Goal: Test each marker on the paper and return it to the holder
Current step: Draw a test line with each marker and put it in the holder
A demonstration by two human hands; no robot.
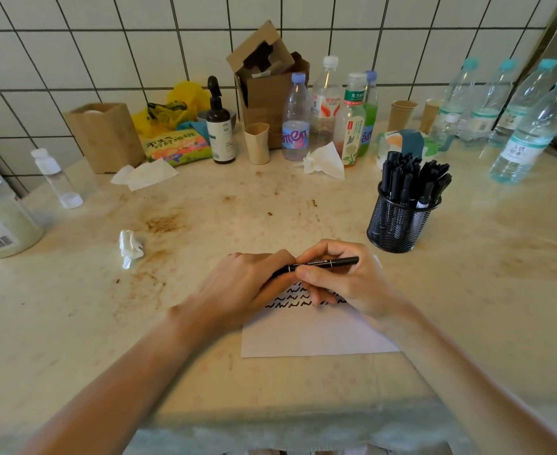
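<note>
I see both hands meeting over the paper [313, 333] on the worktop [303, 208]. My right hand [343, 280] pinches the black marker [328, 262], held level; my left hand [247, 284] grips its left end. Black squiggles line the paper. The mesh holder [398, 224], full of markers, stands near, to the right.

Two hands [247, 284] [343, 284], one holder [398, 221], one paper [313, 336].
</note>
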